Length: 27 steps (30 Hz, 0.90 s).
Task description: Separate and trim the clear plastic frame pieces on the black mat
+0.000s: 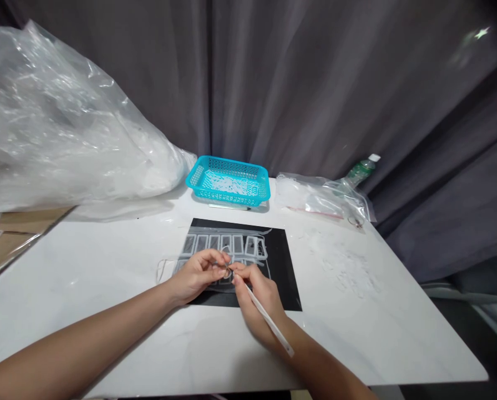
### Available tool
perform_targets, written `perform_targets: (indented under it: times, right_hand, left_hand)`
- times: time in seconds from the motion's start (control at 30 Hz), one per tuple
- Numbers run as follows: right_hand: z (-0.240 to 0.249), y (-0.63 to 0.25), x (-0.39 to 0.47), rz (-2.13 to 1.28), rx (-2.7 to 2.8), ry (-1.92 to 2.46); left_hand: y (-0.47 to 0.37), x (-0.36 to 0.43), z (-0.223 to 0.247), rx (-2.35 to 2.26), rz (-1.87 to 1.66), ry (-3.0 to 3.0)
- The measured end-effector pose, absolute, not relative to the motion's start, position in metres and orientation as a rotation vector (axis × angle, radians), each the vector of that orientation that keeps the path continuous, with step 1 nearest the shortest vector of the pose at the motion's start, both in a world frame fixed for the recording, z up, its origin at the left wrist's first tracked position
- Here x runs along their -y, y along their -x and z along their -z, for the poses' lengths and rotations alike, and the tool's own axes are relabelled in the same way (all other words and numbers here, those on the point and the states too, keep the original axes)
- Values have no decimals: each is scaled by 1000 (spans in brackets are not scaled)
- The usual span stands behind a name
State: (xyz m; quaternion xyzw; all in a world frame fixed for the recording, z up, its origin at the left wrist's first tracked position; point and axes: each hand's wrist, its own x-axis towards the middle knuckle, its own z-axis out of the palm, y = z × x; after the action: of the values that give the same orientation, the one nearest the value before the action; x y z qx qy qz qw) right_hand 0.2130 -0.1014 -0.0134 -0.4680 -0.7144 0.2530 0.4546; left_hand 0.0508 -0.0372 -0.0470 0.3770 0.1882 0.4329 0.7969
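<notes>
A black mat (284, 278) lies on the white table, with a clear plastic frame of small rectangular pieces (225, 244) on it. My left hand (198, 275) rests on the mat's near left part, its fingertips pinching a small piece over the frame. My right hand (259, 297) sits beside it, holding a thin white stick-like tool (269, 322) like a pen, its tip meeting the left fingertips. What the fingertips pinch is too small to make out.
A turquoise basket (228, 180) with white bits stands behind the mat. A big crumpled clear plastic bag (65, 144) fills the left. A zip bag (321, 200) and a green bottle (361, 171) lie back right. White scraps (348, 272) are scattered right of the mat. Dark curtain behind.
</notes>
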Motion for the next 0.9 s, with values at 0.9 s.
perform_targets:
  times: [0.9]
  right_hand:
    - [24,-224,81,-905,1263,1194]
  left_hand:
    - [-47,39,40,-275,-809,-720]
